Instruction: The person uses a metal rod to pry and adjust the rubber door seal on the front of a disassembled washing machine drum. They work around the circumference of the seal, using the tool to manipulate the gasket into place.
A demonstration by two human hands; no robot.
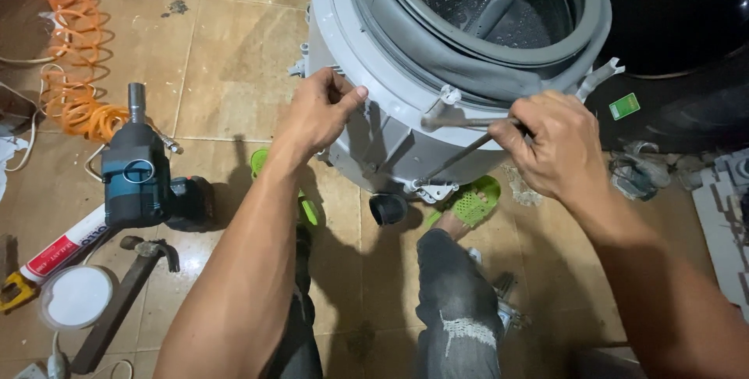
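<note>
Tub: one grey washing-machine tub (390, 59), drum opening up, standing on the tiled floor (226, 59), grey rubber gasket around its mouth.
Rod: one thin metal rod (456, 159) slanting down the tub's front.
Right hand (558, 145): fingers closed around the rod's upper end.
Left hand (318, 114): curled over the tub's rim, thumb pressing it.
Left of tub: one cordless impact wrench (140, 180), one hammer (125, 301), one orange coiled hose (74, 59).
Below tub: two green sandals (472, 203).

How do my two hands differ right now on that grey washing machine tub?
The left hand grips the rim of the grey plastic washing machine tub bare, thumb on top. The right hand closes around a thin dark metal rod tool angled down to the tub's lower edge. Both sit at the tub's near side.
</note>
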